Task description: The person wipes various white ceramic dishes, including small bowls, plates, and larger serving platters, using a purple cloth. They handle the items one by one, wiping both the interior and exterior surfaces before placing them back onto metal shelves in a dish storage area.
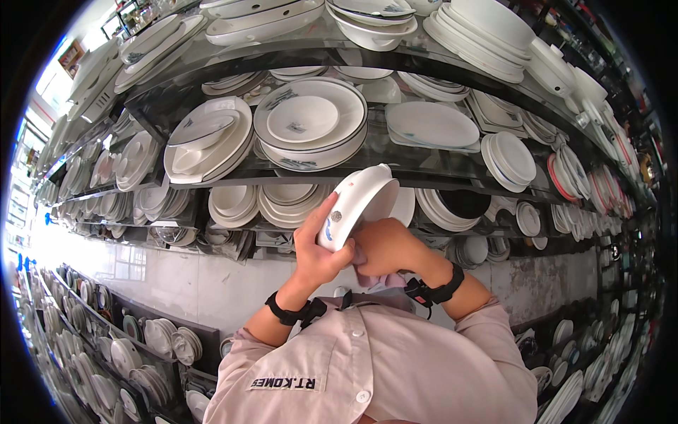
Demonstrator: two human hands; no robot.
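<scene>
My left hand (pixel 318 259) grips a white ceramic dish (pixel 356 204) by its outer wall, tilted up on its side. Small blue and brown motifs mark that wall. At the dish's open side, my right hand (pixel 392 246) is closed around a pale pink cloth (pixel 380 281), which hangs below the fingers. The right fingertips are partly hidden, so whether the cloth touches the inner surface cannot be told. Just beyond the dish is the edge of a dark shelf (pixel 286 178) bearing a large round bowl with a smaller bowl (pixel 303 119) inside it.
Stacked plates (pixel 479 40) and oval dishes (pixel 265 24) crowd the upper shelf. An oval platter (pixel 433 124) and small plates (pixel 509 159) sit on the middle shelf, nested bowls (pixel 233 204) below. More shelved crockery (pixel 159 339) stands behind, across a tiled floor (pixel 222 281).
</scene>
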